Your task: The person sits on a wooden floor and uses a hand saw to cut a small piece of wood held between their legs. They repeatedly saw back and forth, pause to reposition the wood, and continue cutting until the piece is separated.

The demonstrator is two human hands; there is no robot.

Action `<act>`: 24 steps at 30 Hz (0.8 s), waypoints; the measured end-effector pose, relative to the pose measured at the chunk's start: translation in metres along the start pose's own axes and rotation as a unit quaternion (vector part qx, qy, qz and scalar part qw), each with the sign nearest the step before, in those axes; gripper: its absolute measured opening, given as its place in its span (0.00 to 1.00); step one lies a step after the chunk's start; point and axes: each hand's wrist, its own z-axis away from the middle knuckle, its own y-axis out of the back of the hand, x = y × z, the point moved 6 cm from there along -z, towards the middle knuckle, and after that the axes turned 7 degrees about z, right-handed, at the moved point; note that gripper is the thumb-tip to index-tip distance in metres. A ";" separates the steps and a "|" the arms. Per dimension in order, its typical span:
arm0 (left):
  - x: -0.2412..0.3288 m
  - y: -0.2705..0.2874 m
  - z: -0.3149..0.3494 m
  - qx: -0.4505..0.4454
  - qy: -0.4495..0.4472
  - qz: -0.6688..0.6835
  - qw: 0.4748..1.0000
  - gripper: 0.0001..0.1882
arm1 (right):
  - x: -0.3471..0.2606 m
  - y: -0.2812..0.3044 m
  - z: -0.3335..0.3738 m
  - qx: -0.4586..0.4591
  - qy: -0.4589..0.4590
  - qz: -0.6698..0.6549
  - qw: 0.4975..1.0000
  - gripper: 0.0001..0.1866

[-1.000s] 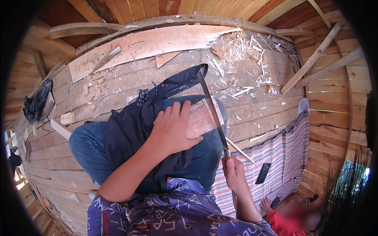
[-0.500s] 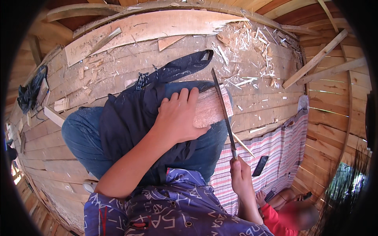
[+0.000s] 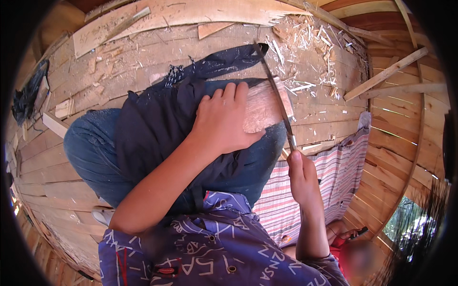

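A block of pale, reddish wood [image 3: 262,108] rests on my right thigh, over the jeans and a dark cloth [image 3: 152,131]. My left hand [image 3: 224,112] presses its fingers and thumb round the block's left end. In my right hand [image 3: 302,171], closed round its handle, is a long, narrow, dark metal blade [image 3: 275,83]. I cannot tell whether it is a knife or a file. It lies slantwise across the block's right end, its tip pointing away from me past the far edge.
Wood chips [image 3: 324,52] litter the plank floor at the far right, near a long pale board [image 3: 186,16]. A striped cloth [image 3: 329,176] is spread on the right. Close by on that side, a person in red [image 3: 338,250] holds a dark object. Slanted timbers [image 3: 386,74] stand by the wall.
My right hand has moved forward, pushing the blade farther across the block's end. My left hand keeps its hold on the block. The view has shifted a little.
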 end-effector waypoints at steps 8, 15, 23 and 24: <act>-0.001 -0.005 -0.002 -0.066 0.014 0.005 0.998 0.47 | 0.028 -0.019 0.035 0.041 0.009 -0.034 0.999 0.25; -0.009 -0.007 -0.003 -0.063 -0.018 0.025 0.998 0.46 | 0.044 -0.021 0.059 0.013 -0.022 -0.034 0.999 0.26; -0.003 -0.003 0.004 -0.018 -0.031 -0.006 0.999 0.45 | 0.027 -0.007 0.064 -0.004 -0.043 0.011 0.999 0.24; -0.004 -0.003 0.006 0.003 -0.029 -0.013 0.999 0.45 | 0.023 -0.005 0.058 -0.010 -0.034 0.019 0.999 0.24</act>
